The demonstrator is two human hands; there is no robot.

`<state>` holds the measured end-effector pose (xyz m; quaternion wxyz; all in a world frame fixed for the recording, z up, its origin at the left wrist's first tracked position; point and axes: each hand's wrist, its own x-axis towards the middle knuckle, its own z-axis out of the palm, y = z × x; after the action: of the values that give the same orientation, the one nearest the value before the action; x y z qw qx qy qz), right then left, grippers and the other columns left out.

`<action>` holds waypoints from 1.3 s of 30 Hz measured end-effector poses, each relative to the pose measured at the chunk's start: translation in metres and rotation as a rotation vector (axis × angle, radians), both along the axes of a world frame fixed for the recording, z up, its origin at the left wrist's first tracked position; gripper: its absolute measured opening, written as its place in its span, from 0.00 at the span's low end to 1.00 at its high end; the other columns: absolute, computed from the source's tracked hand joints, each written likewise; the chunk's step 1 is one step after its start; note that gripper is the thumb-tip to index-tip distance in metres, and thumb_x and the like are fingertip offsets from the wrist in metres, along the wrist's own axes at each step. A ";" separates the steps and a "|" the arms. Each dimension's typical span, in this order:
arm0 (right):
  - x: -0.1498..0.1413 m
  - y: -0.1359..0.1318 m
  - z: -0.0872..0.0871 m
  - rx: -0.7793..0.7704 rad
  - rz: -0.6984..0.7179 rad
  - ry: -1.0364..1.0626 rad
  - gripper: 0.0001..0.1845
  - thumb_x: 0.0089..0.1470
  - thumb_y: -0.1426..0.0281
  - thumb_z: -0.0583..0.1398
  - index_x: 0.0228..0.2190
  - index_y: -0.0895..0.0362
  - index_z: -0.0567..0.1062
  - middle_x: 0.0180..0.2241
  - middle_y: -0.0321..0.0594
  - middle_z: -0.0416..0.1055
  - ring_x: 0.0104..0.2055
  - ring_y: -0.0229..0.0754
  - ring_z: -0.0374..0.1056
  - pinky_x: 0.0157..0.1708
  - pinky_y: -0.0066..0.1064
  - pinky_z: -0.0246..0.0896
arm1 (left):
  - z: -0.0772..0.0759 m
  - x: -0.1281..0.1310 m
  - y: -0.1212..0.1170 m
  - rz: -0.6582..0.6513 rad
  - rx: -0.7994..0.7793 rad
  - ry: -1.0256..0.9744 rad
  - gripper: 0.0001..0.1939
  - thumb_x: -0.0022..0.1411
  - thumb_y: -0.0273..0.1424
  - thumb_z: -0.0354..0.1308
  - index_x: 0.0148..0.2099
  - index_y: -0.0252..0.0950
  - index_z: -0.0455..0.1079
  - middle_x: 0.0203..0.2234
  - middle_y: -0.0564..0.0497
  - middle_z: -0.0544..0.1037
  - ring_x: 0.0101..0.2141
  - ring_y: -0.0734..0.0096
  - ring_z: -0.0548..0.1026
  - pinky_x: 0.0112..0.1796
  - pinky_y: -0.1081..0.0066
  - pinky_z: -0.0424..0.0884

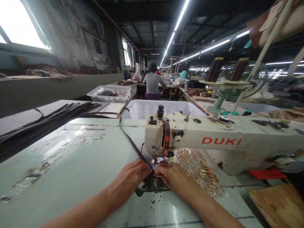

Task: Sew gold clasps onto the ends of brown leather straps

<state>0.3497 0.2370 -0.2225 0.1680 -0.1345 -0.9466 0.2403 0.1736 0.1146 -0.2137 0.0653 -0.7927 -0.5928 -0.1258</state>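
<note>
Left hand: fingers lie flat and extended, pressing a dark strap onto the machine bed just left of the needle area; the hand does not close around anything. Right hand: fingers curl lightly, with the tips at the strap end directly below the presser foot; whether they pinch the strap or merely steady it cannot be told. The two hands nearly touch at the needle.

The strap runs from the needle up and left across the pale table, then curves back toward a white bin behind the sewing machine. A bundle of further dark straps lies along the table's left edge. A clear bag of gold-coloured metal fittings rests just right of the right hand, under the machine arm.

Step in hand, by judgement: positioning the strap end under the foot for stitching. The next move calls for keeping the strap flat and aligned with the needle line and fingertips clear of the needle. Another person sits at a far bench, facing away.
</note>
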 end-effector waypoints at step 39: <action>-0.012 -0.015 -0.024 0.388 -0.371 -0.029 0.11 0.49 0.81 0.63 0.31 0.52 0.78 0.30 0.35 0.76 0.28 0.46 0.72 0.22 0.29 0.58 | -0.018 -0.035 0.041 -0.386 0.271 0.162 0.10 0.71 0.23 0.45 0.45 0.28 0.68 0.35 0.43 0.75 0.34 0.63 0.75 0.32 0.66 0.75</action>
<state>0.3380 0.2223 -0.2465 0.2181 -0.2744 -0.9364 0.0173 0.1382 0.1555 -0.2312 0.1930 -0.8828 -0.4008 -0.1506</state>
